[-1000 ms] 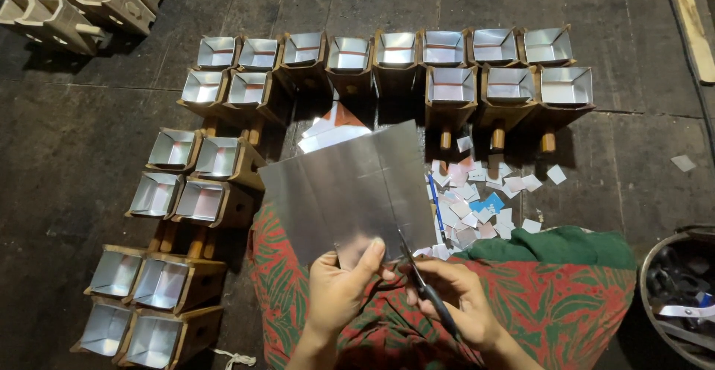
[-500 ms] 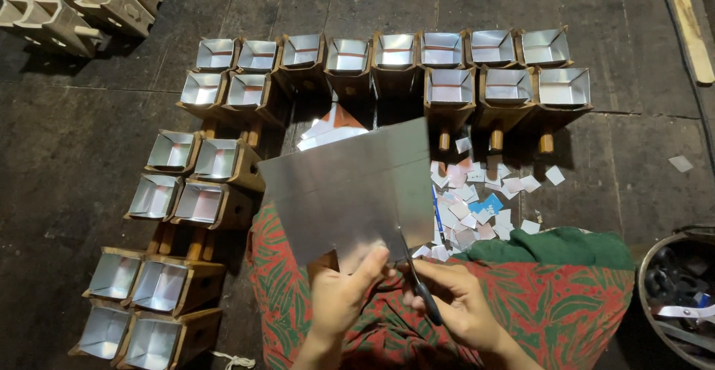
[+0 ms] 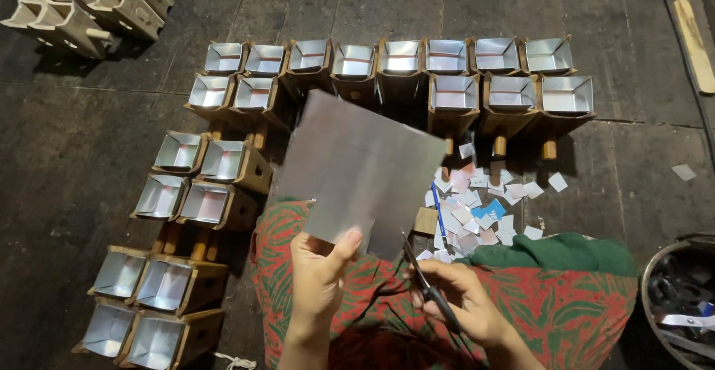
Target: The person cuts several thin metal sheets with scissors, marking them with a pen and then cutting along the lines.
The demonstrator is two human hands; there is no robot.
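silver sheet (image 3: 357, 169): flat, faintly creased | left hand (image 3: 316, 273): pinching its edge | right hand (image 3: 458, 307): gripping scissors (image 3: 424, 281)

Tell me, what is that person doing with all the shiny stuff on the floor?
A person sits on the dark floor and cuts a silvery sheet. The left hand holds the sheet by its lower edge, and the right hand works dark scissors at that edge. Small cut paper squares lie scattered ahead of the knees. Wooden boxes lined with silver stand in rows in front and to the left.
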